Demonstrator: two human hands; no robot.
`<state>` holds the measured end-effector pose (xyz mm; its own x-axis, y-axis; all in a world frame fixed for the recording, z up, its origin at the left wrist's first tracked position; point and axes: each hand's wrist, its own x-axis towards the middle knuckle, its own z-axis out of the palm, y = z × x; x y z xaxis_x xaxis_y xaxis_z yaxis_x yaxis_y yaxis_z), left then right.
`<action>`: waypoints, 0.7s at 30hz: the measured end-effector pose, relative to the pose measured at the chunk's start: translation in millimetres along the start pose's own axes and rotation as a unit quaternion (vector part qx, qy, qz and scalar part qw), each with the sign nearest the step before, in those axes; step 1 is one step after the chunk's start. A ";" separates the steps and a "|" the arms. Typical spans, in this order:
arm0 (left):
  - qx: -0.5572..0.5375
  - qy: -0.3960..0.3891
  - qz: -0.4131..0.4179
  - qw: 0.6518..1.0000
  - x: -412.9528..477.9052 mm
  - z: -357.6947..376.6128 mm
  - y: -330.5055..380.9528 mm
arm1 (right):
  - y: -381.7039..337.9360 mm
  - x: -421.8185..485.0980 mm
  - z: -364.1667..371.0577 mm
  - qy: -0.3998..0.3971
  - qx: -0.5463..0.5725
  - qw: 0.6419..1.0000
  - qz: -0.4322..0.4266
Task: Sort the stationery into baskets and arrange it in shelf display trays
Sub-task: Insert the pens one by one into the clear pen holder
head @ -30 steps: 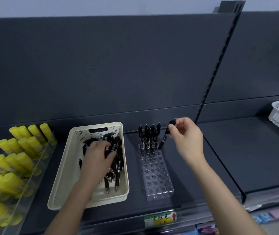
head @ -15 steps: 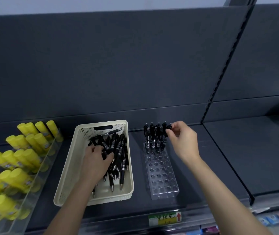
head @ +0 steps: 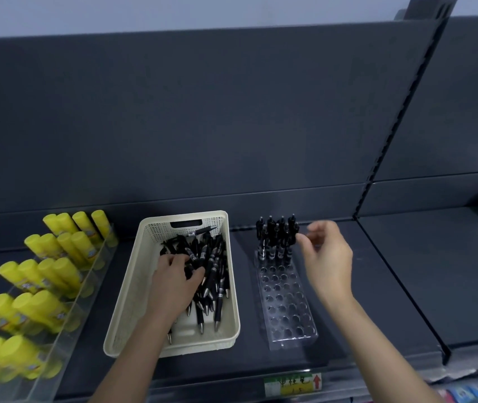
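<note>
While our left hand [head: 178, 282] digs, fingers curled, among black pens [head: 213, 266] in the cream basket [head: 133, 289], our right hand [head: 326, 254] hovers open and empty beside the pens standing in the clear tray [head: 288, 308].

We see the left hand [head: 173, 282] down among black pens [head: 213, 266] in the cream basket [head: 133, 289]; the right hand [head: 326, 254] hovers empty, fingers loose, beside upright pens in the clear tray [head: 290, 321].
</note>
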<state>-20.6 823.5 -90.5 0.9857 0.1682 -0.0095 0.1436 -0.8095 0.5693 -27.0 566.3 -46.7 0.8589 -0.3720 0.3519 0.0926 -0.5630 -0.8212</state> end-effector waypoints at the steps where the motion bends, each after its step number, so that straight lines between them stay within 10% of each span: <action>1: 0.004 -0.002 0.000 1.000 -0.2 0.1 0.0 | -5.5 -5.8 1.1 0.007 0.013 1.000 -0.005; 13: -0.015 0.002 -0.086 0.996 18.1 -22.3 -16.0 | -43.7 -52.0 74.6 -0.178 -0.032 0.979 -0.097; 21: -0.040 -0.048 -0.091 0.994 27.5 -20.6 -8.5 | -54.4 -41.2 121.1 -0.241 -0.149 0.959 0.026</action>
<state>3.5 846.6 -78.7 0.9484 0.2500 -0.1949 0.3168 -0.7223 0.6148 -6.4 701.6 -71.0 0.9981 -0.0617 0.0064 -0.0433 -0.7660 -0.6414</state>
